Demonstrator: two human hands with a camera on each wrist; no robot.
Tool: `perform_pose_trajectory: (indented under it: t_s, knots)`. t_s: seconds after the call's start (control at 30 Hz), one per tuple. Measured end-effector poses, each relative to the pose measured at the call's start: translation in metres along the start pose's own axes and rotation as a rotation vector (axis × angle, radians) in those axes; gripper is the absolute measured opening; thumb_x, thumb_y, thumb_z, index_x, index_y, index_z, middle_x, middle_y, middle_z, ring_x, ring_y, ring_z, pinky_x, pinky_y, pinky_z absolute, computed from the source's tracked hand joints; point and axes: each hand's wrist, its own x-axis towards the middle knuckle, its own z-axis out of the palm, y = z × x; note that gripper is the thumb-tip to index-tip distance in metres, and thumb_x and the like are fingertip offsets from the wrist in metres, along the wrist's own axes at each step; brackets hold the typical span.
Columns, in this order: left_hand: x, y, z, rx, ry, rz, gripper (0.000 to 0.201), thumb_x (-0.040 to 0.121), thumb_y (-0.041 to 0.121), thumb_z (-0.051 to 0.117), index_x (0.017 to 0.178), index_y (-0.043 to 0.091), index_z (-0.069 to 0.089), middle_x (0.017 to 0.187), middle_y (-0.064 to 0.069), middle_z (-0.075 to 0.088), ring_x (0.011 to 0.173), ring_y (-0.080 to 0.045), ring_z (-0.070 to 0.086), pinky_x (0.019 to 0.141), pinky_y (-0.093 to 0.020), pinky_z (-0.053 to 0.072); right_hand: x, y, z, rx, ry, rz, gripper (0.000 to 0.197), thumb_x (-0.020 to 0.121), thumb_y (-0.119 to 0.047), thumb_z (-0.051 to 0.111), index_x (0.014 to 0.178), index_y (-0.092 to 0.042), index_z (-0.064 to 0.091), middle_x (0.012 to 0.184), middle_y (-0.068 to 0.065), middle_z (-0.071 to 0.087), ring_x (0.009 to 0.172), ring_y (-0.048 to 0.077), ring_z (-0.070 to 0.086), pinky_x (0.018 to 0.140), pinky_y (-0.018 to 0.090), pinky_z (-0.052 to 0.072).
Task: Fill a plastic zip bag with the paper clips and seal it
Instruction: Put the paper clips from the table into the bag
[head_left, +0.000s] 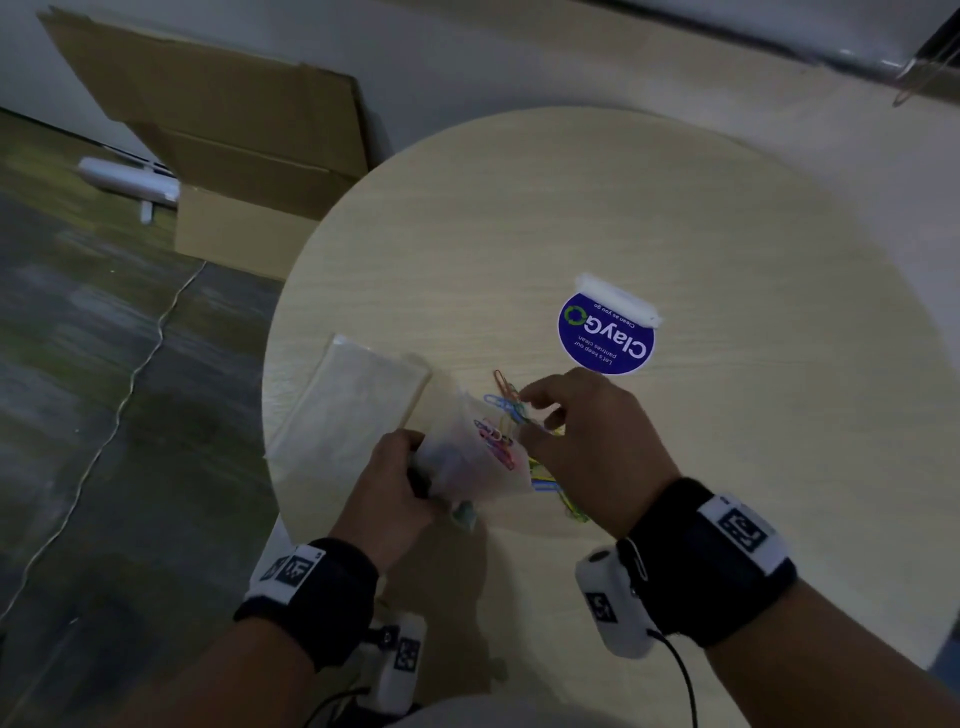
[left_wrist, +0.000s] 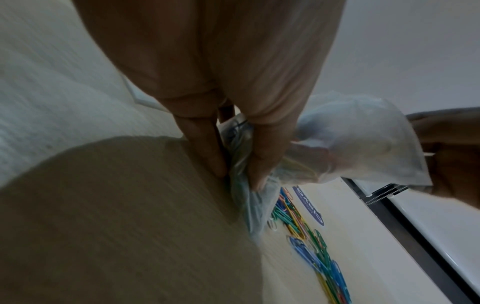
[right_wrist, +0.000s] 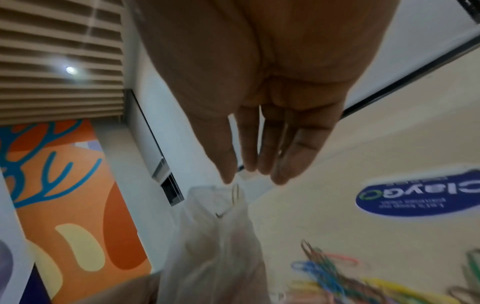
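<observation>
My left hand (head_left: 410, 467) grips a clear plastic zip bag (head_left: 467, 460) at the near left of the round table (head_left: 675, 218), bunching its lower part between thumb and fingers (left_wrist: 259, 160). Several coloured clips show inside it. The right hand (head_left: 530, 410) hovers over the bag's mouth with nearly straight fingers (right_wrist: 249, 160). One pale paper clip (right_wrist: 235, 194) hangs just below its fingertips, at the bag's opening (right_wrist: 215, 205); contact is unclear. A pile of coloured paper clips (head_left: 545, 483) lies on the table under the right hand, also seen as clips (left_wrist: 311, 242) and clips (right_wrist: 337, 273).
A flat pack of clear bags (head_left: 353, 410) lies left of the held bag, over the table's edge. A round blue sticker (head_left: 605, 332) and a white strip (head_left: 618, 301) are farther back. Cardboard boxes (head_left: 234, 156) and a cable (head_left: 130, 374) are on the floor at left.
</observation>
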Motion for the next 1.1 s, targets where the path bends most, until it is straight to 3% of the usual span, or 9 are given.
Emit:
perform_pose_trajectory:
  t_s: [0.13, 0.3, 0.4, 0.47, 0.57, 0.73, 0.83, 1.0, 1.1]
  knots:
    - [0.000, 0.002, -0.003, 0.029, -0.015, 0.009, 0.058, 0.059, 0.018, 0.083, 0.100, 0.039, 0.048, 0.107, -0.006, 0.062, 0.091, -0.019, 0.066, 0.080, -0.042, 0.056, 0.001, -0.002, 0.016, 0.007, -0.081, -0.003, 0.012, 0.077, -0.020, 0.065, 0.086, -0.023, 0.073, 0.087, 0.003, 0.072, 0.083, 0.023, 0.066, 0.076, 0.031, 0.048]
    - [-0.004, 0.000, -0.006, 0.024, -0.020, 0.016, 0.058, 0.071, 0.006, 0.085, 0.113, 0.025, 0.051, 0.106, 0.010, 0.061, 0.092, -0.001, 0.061, 0.073, -0.022, 0.054, -0.007, -0.010, 0.013, 0.047, 0.035, -0.098, 0.017, 0.077, -0.015, 0.064, 0.091, -0.020, 0.073, 0.086, 0.002, 0.070, 0.078, 0.021, 0.064, 0.074, 0.031, 0.051]
    - [-0.005, -0.004, -0.011, 0.077, -0.053, 0.031, 0.062, 0.070, 0.006, 0.082, 0.120, 0.024, 0.050, 0.110, 0.003, 0.062, 0.097, -0.009, 0.062, 0.080, -0.026, 0.053, -0.007, -0.010, 0.017, 0.029, 0.016, -0.097, 0.017, 0.076, -0.015, 0.064, 0.090, -0.020, 0.073, 0.086, 0.002, 0.069, 0.078, 0.020, 0.064, 0.074, 0.032, 0.052]
    - [-0.003, -0.004, -0.015, 0.114, -0.055, 0.054, 0.059, 0.071, 0.007, 0.081, 0.119, 0.022, 0.050, 0.109, 0.003, 0.061, 0.096, -0.012, 0.062, 0.081, -0.030, 0.053, -0.007, -0.005, 0.017, 0.131, 0.040, -0.075, 0.017, 0.079, -0.017, 0.067, 0.094, -0.021, 0.074, 0.087, -0.001, 0.069, 0.073, 0.011, 0.064, 0.071, 0.024, 0.051]
    - [-0.002, -0.004, -0.019, 0.122, -0.063, 0.082, 0.054, 0.072, 0.004, 0.081, 0.112, 0.022, 0.050, 0.103, 0.005, 0.060, 0.087, -0.003, 0.061, 0.070, -0.024, 0.050, -0.012, 0.029, 0.009, 0.241, 0.087, 0.105, 0.025, 0.082, -0.029, 0.072, 0.106, -0.026, 0.068, 0.092, -0.007, 0.067, 0.073, 0.003, 0.061, 0.063, 0.007, 0.042]
    - [0.000, -0.014, -0.017, 0.114, -0.046, 0.100, 0.063, 0.067, -0.001, 0.084, 0.115, 0.020, 0.049, 0.102, 0.001, 0.063, 0.087, -0.007, 0.063, 0.072, -0.029, 0.052, -0.035, 0.108, 0.024, -0.151, -0.089, 0.485, 0.067, 0.067, -0.050, 0.074, 0.121, -0.017, 0.051, 0.112, 0.010, 0.051, 0.103, 0.034, 0.055, 0.087, 0.037, 0.046]
    - [0.001, -0.017, -0.016, 0.103, -0.036, 0.099, 0.068, 0.065, 0.000, 0.086, 0.116, 0.024, 0.048, 0.104, 0.000, 0.064, 0.089, -0.011, 0.065, 0.076, -0.032, 0.055, -0.037, 0.111, 0.040, -0.225, -0.052, 0.436, 0.071, 0.061, -0.054, 0.072, 0.117, -0.016, 0.051, 0.106, 0.009, 0.047, 0.100, 0.037, 0.051, 0.086, 0.041, 0.044]
    - [0.001, -0.017, -0.015, 0.101, -0.032, 0.102, 0.066, 0.066, -0.001, 0.084, 0.115, 0.024, 0.048, 0.104, -0.002, 0.064, 0.089, -0.014, 0.066, 0.078, -0.039, 0.058, -0.009, 0.089, 0.053, -0.205, -0.040, 0.388, 0.086, 0.064, -0.070, 0.065, 0.127, -0.015, 0.045, 0.115, 0.009, 0.044, 0.104, 0.030, 0.044, 0.091, 0.039, 0.042]
    - [-0.001, -0.016, -0.016, 0.110, -0.038, 0.088, 0.066, 0.068, 0.000, 0.083, 0.118, 0.024, 0.048, 0.104, 0.002, 0.063, 0.090, -0.010, 0.066, 0.080, -0.041, 0.058, 0.004, 0.078, 0.060, -0.291, -0.073, 0.290, 0.072, 0.067, -0.059, 0.068, 0.120, -0.013, 0.049, 0.112, 0.010, 0.048, 0.099, 0.030, 0.045, 0.087, 0.038, 0.040]
